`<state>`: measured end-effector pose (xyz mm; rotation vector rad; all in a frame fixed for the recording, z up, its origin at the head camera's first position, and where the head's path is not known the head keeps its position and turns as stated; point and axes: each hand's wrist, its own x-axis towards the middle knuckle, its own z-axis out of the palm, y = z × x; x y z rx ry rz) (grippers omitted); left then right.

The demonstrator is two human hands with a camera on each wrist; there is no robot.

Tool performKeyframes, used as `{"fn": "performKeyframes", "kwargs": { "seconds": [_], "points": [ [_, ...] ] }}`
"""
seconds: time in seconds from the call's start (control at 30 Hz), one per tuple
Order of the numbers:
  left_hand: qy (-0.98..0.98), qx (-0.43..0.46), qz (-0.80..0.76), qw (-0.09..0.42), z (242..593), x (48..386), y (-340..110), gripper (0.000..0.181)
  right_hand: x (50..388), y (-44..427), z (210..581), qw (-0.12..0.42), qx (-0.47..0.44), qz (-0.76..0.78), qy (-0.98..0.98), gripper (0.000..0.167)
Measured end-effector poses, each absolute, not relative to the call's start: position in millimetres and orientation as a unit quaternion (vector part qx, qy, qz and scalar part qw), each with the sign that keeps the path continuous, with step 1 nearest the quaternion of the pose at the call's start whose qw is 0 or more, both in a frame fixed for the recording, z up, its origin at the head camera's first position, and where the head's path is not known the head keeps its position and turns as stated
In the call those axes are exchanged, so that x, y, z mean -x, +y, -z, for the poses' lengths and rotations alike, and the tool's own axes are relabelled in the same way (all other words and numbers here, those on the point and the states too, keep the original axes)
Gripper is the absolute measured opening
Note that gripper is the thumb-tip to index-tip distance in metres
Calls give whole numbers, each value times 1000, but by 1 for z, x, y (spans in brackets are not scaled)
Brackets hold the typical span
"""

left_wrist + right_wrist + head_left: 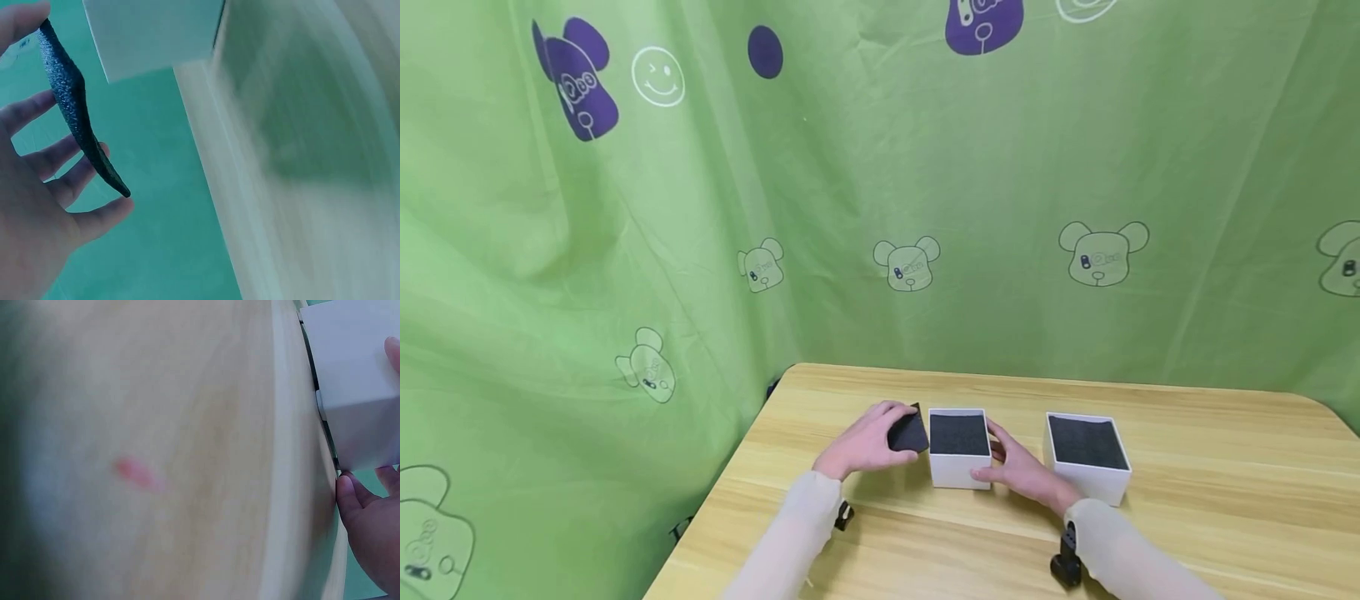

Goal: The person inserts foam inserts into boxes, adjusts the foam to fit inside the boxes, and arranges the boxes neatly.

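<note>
My left hand point(868, 439) holds a thin black foam pad point(907, 434) by its edges, just left of a white open-topped box point(960, 473). In the left wrist view the pad point(67, 90) is seen edge-on and slightly bent, between thumb and fingers. Black foam point(958, 435) fills the top of that box; whatever lies under it is hidden. On the box's right side my right hand point(1024, 472) grips it, thumb at the front corner and fingers farther back. The right wrist view shows the white box wall point(362, 381) with fingertips on it.
A second white box point(1093, 482) with black foam point(1086, 442) in its top stands to the right, close to my right wrist. The boxes stand on a wood-grain table point(1225, 467). Behind and left hangs a green curtain point(1000, 325).
</note>
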<state>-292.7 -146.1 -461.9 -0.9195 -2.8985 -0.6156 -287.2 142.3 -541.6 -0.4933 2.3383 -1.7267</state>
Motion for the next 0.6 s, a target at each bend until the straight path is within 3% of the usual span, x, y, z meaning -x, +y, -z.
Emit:
{"fn": "performKeyframes", "kwargs": {
  "seconds": [0.6],
  "points": [
    [-935, 335, 107, 40, 456, 300, -98, 71, 288, 143, 542, 102, 176, 597, 776, 103]
  ]
}}
